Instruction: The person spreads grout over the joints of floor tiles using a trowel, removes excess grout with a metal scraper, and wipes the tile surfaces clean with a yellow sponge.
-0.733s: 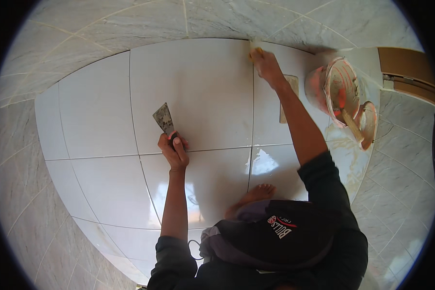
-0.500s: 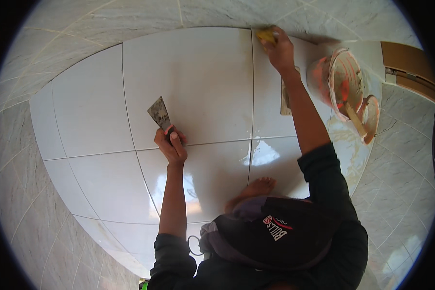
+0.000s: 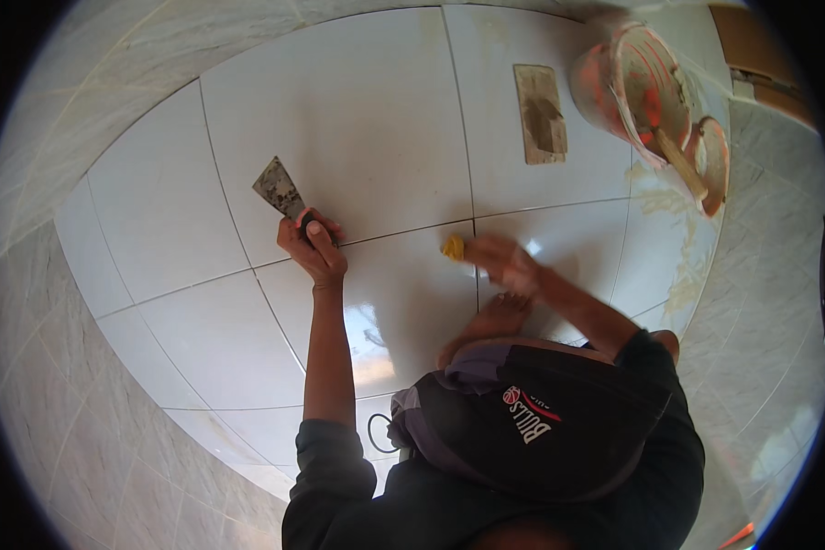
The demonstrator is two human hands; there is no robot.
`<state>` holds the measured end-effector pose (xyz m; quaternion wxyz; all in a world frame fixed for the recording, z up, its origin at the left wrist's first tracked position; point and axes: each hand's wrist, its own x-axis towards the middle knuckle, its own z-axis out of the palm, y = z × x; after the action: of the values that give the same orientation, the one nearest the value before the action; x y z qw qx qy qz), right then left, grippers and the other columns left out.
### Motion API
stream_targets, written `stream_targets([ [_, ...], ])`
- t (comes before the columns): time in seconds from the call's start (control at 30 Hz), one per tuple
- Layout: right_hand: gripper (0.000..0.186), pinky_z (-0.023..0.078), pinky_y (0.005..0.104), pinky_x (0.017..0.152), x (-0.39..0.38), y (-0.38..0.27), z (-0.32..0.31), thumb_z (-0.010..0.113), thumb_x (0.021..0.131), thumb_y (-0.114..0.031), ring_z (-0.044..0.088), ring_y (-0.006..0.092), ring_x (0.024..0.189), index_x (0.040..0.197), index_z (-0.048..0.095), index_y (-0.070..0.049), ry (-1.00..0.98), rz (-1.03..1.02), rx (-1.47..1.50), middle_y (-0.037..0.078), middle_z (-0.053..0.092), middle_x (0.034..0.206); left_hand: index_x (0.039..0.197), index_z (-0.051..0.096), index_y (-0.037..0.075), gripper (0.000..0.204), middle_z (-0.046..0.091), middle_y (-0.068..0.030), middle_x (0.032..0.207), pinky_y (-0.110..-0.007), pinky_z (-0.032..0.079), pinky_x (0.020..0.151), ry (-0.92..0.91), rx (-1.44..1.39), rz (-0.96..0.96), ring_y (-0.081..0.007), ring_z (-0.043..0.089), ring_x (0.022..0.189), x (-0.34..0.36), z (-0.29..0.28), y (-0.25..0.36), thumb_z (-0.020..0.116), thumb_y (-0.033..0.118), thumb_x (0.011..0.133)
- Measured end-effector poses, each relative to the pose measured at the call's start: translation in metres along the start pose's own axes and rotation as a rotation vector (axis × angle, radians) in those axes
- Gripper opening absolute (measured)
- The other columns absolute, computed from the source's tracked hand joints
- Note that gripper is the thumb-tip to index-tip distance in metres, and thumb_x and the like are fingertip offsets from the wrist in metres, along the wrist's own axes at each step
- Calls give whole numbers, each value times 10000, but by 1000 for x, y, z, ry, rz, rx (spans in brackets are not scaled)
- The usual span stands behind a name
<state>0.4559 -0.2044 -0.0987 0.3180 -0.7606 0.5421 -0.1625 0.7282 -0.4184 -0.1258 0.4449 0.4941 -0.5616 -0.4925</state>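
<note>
My left hand (image 3: 317, 249) is closed round the handle of a putty knife (image 3: 281, 190), its broad blade stained and pointing up and away to the left. Just over the white floor tiles (image 3: 339, 119), my right hand (image 3: 509, 263) grips a small yellow sponge (image 3: 452, 247) at its fingertips. That hand is a little blurred. Beneath the sponge is a spot close to where dark joint lines between the tiles meet; whether it touches the tile I cannot tell.
A mortar-stained float (image 3: 534, 115) lies on a tile at the far right. Beyond it sits a dirty reddish bucket (image 3: 605, 87) with a wooden handle (image 3: 680, 170) sticking out. A bare foot (image 3: 495, 316) rests on the floor. Grey marbled walls (image 3: 55, 302) border the tiles.
My right hand has brought the sponge from the far wall edge back toward me, and the float has come into full view. My left hand still holds the putty knife. The view has shifted slightly.
</note>
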Motion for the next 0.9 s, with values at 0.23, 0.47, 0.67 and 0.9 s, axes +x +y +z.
stream_targets([
  [0.23, 429, 528, 425, 884, 97, 97, -32, 562, 842, -49, 608, 333, 1086, 1270, 579, -25, 757, 422, -390, 184, 620, 1189, 1208, 379, 82, 605, 496, -52, 757, -246, 431, 461, 107, 18, 167, -137, 537, 588, -13, 25, -30, 526, 612, 956],
  [0.47, 507, 501, 423, 994, -34, -7, 29, 684, 710, -47, 587, 306, 1163, 1213, 627, -83, 387, 151, 176, 123, 615, 1208, 1265, 258, 51, 805, 516, -84, 788, -280, 416, 457, 100, 30, -52, -150, 471, 552, -13, 18, -4, 542, 709, 899],
  [0.67, 449, 557, 426, 810, -83, 2, -164, 700, 710, 56, 647, 340, 953, 1146, 628, -27, 1172, 337, -123, 133, 652, 1071, 1300, 330, 87, 509, 521, -57, 770, -234, 330, 415, 34, -23, 12, -115, 435, 527, -23, 39, 38, 580, 409, 994],
  [0.9, 286, 561, 406, 811, -42, 36, -320, 719, 743, -115, 656, 319, 940, 1013, 641, -64, 830, 572, -410, 125, 652, 991, 1328, 298, 111, 577, 535, -65, 791, -236, 342, 410, -329, -131, -101, -123, 477, 527, -112, 184, 204, 610, 433, 964],
])
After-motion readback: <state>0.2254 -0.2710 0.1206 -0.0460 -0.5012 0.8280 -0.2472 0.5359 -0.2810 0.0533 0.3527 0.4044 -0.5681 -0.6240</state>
